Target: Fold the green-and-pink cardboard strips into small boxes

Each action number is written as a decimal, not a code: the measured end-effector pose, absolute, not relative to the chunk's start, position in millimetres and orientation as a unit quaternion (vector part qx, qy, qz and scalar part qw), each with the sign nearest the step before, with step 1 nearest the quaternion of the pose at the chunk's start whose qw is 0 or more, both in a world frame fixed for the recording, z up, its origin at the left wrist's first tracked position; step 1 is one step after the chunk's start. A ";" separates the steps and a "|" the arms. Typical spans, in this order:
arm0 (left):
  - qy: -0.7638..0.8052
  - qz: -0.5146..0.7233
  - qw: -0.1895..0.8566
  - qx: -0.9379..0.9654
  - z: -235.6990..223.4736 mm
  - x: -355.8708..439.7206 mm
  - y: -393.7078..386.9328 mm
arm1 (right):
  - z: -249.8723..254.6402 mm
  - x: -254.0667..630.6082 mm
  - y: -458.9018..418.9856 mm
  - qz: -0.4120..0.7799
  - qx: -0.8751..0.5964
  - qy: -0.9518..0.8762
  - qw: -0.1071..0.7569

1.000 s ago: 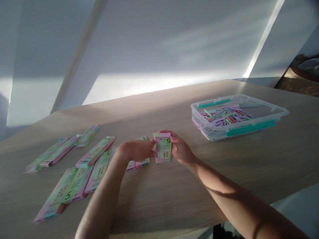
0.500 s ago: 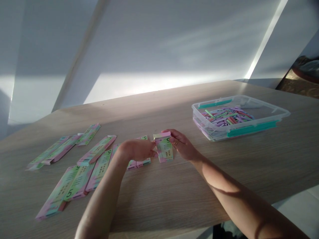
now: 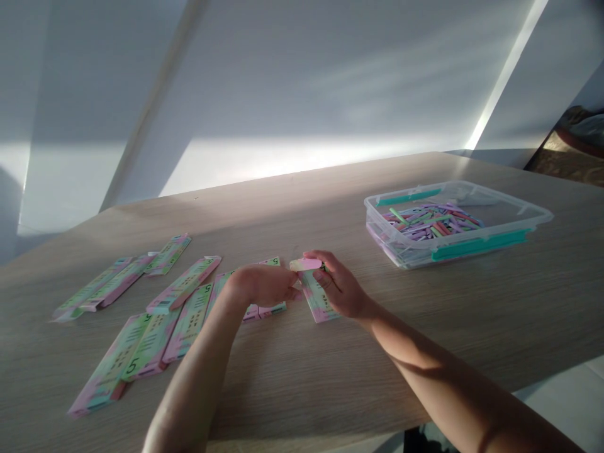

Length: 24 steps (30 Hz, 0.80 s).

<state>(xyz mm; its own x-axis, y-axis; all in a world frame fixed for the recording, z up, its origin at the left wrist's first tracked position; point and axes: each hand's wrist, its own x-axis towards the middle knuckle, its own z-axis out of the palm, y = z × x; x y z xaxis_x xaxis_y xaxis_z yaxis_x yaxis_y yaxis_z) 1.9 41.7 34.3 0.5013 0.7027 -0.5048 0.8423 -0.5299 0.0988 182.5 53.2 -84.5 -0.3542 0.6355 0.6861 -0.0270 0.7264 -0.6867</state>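
Observation:
My right hand is closed around a small pastel carton, pink and green with printed text. It holds the carton tilted over the table, the top end toward the far side. A pink and yellow end flap stands out at that end. My left hand is beside the carton's upper left corner, fingers bent and thumb slightly apart. Its fingertips are at or very near the flap; contact is hard to make out. Behind the left hand lie more of these cartons, partly hidden by it.
Several like cartons lie flat on the left of the wood-grain table, some overlapping. A clear plastic tub with teal clips stands at the right, holding many small pastel sticks. A pale wall rises behind the table.
The carton has tilted and its lower end has swung right and nearer. Its end flap now stands out. My right hand has shifted lower over the carton; the left has barely moved.

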 end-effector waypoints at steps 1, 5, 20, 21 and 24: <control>0.456 -0.216 0.167 0.847 34.6 3.2 41.5 | -84.7 179.5 51.4 0.323 -0.197 -0.750 0.542; 0.462 -0.233 0.161 0.840 38.1 9.0 40.1 | -87.1 168.7 48.7 0.364 -0.193 -0.692 0.592; 0.474 -0.241 0.110 0.840 49.6 17.4 22.7 | -81.4 162.8 47.1 0.296 -0.293 -0.636 0.650; 0.471 -0.242 0.104 0.842 48.8 17.0 22.2 | -79.9 162.9 47.6 0.288 -0.297 -0.636 0.652; 0.464 -0.226 0.098 0.851 44.8 14.4 21.3 | -76.1 163.1 49.7 0.270 -0.308 -0.635 0.655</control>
<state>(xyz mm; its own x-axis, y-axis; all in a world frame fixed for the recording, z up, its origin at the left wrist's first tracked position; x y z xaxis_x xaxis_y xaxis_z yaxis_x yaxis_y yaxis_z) 14.4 21.3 44.8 0.4666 0.7456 -0.4759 0.8343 -0.5496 -0.0430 163.1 49.7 -76.1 0.0481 0.7445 0.6659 0.0381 0.6648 -0.7460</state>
